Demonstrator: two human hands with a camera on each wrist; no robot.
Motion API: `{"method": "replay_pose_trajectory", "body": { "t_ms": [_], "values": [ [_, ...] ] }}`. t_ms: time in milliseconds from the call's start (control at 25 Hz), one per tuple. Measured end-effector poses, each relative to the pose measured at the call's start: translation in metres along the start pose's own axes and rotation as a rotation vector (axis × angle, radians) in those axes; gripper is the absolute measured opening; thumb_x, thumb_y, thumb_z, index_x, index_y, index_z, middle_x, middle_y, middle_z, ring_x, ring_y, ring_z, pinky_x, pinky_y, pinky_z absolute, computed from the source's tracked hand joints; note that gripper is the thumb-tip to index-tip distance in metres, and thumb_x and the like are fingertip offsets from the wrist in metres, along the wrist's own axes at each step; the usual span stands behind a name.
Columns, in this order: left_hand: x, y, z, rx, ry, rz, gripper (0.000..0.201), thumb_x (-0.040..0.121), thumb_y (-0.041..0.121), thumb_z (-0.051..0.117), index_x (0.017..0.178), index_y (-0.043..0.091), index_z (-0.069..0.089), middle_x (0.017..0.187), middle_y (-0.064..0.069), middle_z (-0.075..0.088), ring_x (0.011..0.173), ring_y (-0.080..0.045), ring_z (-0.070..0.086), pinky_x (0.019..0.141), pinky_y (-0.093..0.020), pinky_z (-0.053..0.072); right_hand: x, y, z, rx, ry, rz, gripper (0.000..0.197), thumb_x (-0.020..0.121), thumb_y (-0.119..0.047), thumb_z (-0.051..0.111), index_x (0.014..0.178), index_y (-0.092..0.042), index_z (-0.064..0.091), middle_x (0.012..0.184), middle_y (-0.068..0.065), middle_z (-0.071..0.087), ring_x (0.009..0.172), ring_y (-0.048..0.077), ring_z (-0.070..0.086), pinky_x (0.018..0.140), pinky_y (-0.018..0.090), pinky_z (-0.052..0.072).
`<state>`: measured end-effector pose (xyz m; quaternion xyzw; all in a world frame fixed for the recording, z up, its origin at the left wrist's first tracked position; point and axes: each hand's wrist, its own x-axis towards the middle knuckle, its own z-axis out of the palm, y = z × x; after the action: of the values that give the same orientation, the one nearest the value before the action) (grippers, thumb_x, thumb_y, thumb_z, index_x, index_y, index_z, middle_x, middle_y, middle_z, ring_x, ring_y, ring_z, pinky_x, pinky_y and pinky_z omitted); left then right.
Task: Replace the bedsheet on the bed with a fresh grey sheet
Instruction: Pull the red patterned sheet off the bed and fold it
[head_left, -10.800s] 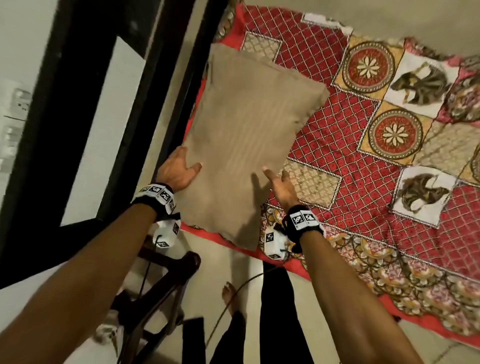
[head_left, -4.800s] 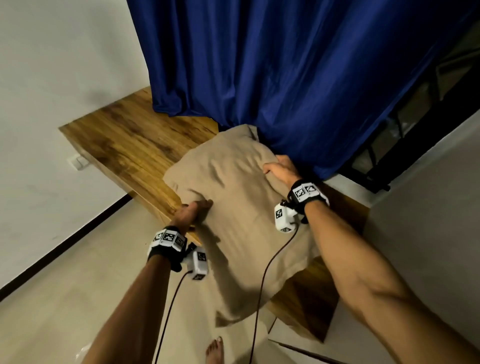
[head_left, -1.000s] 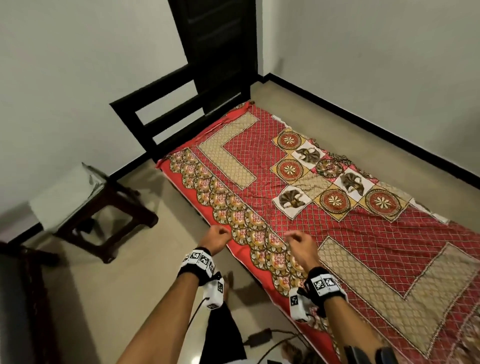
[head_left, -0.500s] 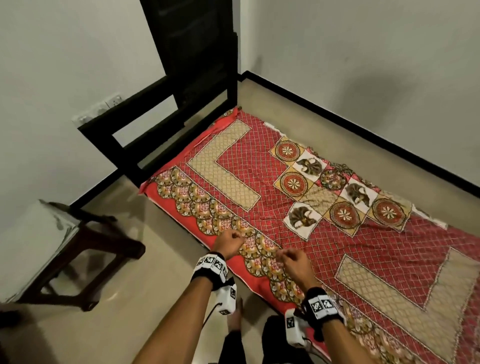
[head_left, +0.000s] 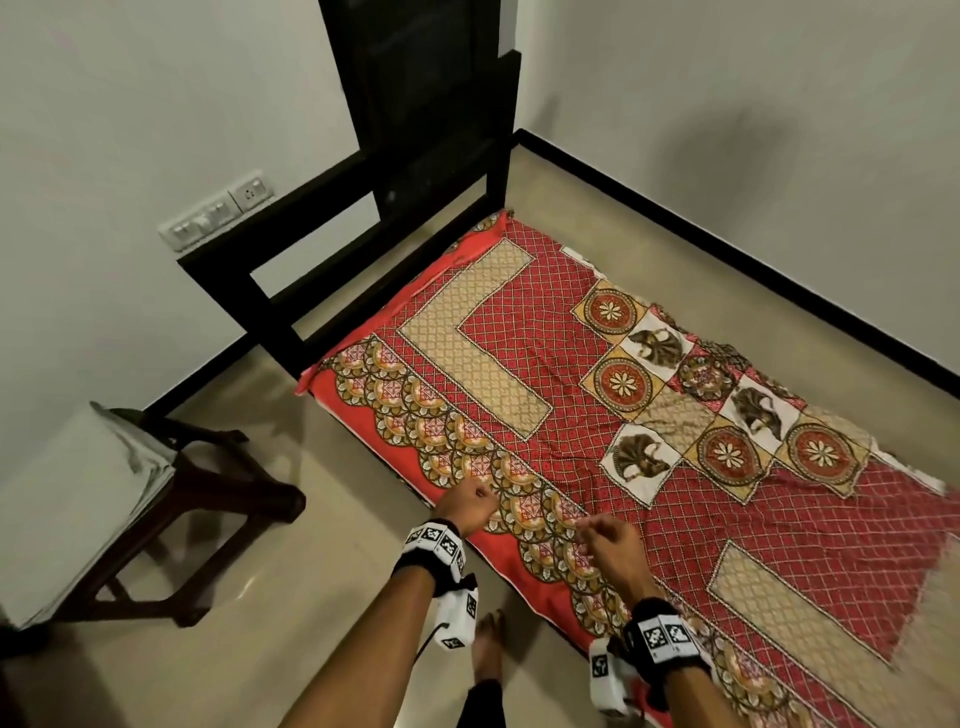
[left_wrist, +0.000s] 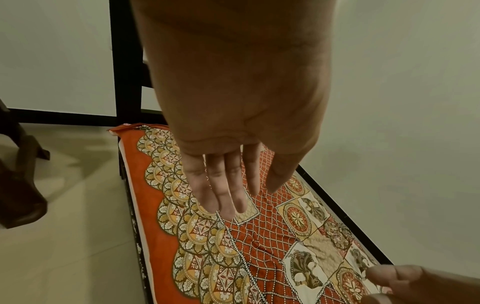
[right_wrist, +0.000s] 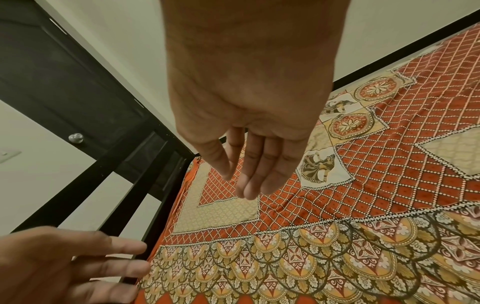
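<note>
From above, 2 hands hang over the near edge of the red sheet (head_left: 597, 415), likely set to strip it. Left hand (head_left: 466, 506), right hand (head_left: 613, 551). Left wrist view: fingers (left_wrist: 228, 191) straight, empty, sheet just below. Right wrist view: fingers (right_wrist: 257, 172) relaxed, nothing held, sheet beneath. No grey sheet showing.

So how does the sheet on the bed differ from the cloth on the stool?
The bed sheet is red and busily patterned; the stool cloth is plain and pale. The bed sheet lies spread out flat; the stool cloth sits folded in a stack. Neither is being held.
</note>
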<state>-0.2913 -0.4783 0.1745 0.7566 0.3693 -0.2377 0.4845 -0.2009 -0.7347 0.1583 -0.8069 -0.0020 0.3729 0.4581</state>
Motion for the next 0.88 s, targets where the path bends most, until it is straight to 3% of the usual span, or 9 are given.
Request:
{"method": "replay_pose_trajectory", "body": {
  "t_ms": [120, 200, 280, 480, 640, 800, 880],
  "values": [
    [0.003, 0.014, -0.013, 0.014, 0.032, 0.037, 0.010, 0.089, 0.028, 0.059, 0.082, 0.025, 0.065, 0.083, 0.005, 0.069, 0.080, -0.016, 0.065, 0.079, -0.029, 0.052, 0.011, -0.010, 0.004, -0.016, 0.012, 0.004, 0.012, 0.101, -0.021, 0.064, 0.098, -0.013, 0.073, 0.089, 0.008, 0.077, 0.085, 0.025, 0.071, 0.083, 0.047, 0.060],
    [0.012, 0.016, -0.025, 0.028, 0.080, 0.037, 0.009, 0.093, 0.025, 0.060, 0.085, 0.023, 0.065, 0.083, 0.006, 0.067, 0.080, -0.016, 0.063, 0.070, -0.026, 0.045, 0.017, -0.028, 0.008, -0.019, 0.007, -0.015, 0.015, 0.101, -0.023, 0.063, 0.099, -0.010, 0.071, 0.093, 0.013, 0.076, 0.084, 0.025, 0.071, 0.080, 0.044, 0.061],
    [0.019, 0.018, -0.043, 0.035, 0.107, 0.033, 0.007, 0.093, 0.023, 0.062, 0.090, 0.021, 0.068, 0.090, 0.007, 0.069, 0.083, -0.015, 0.063, 0.070, -0.025, 0.043, 0.028, -0.051, 0.011, -0.002, -0.011, -0.031, 0.014, 0.102, -0.022, 0.061, 0.102, -0.010, 0.070, 0.095, 0.013, 0.075, 0.085, 0.025, 0.070, 0.073, 0.037, 0.059],
    [0.047, 0.018, -0.101, 0.109, 0.184, 0.017, 0.012, 0.093, 0.025, 0.061, 0.092, 0.019, 0.071, 0.090, 0.001, 0.073, 0.083, -0.019, 0.068, 0.068, -0.025, 0.047, 0.073, -0.100, 0.034, 0.017, -0.030, -0.072, 0.011, 0.101, -0.021, 0.063, 0.102, -0.013, 0.072, 0.095, 0.004, 0.075, 0.084, 0.017, 0.070, 0.072, 0.029, 0.056],
    [0.071, 0.024, -0.153, 0.161, 0.231, 0.014, 0.009, 0.090, 0.022, 0.062, 0.084, 0.021, 0.069, 0.097, 0.006, 0.074, 0.090, -0.016, 0.068, 0.082, -0.032, 0.053, 0.128, -0.137, 0.065, 0.006, -0.067, -0.094, 0.014, 0.101, -0.026, 0.064, 0.101, -0.013, 0.071, 0.096, 0.002, 0.076, 0.089, 0.014, 0.072, 0.075, 0.028, 0.055],
    [0.096, 0.024, -0.208, 0.316, 0.305, -0.041, 0.013, 0.083, 0.013, 0.059, 0.076, 0.014, 0.070, 0.077, 0.006, 0.070, 0.070, -0.015, 0.065, 0.067, -0.032, 0.055, 0.179, -0.169, 0.103, -0.028, -0.116, -0.065, 0.013, 0.100, -0.016, 0.063, 0.095, -0.007, 0.070, 0.091, 0.010, 0.075, 0.085, 0.024, 0.071, 0.067, 0.026, 0.053],
    [0.112, 0.019, -0.237, 0.390, 0.379, -0.082, 0.014, 0.082, 0.014, 0.059, 0.071, 0.015, 0.068, 0.070, 0.003, 0.067, 0.066, -0.017, 0.062, 0.060, -0.029, 0.047, 0.201, -0.175, 0.122, -0.079, -0.151, -0.014, 0.010, 0.098, -0.014, 0.063, 0.093, -0.010, 0.071, 0.091, 0.010, 0.076, 0.087, 0.027, 0.072, 0.071, 0.031, 0.057]
  ]
}}
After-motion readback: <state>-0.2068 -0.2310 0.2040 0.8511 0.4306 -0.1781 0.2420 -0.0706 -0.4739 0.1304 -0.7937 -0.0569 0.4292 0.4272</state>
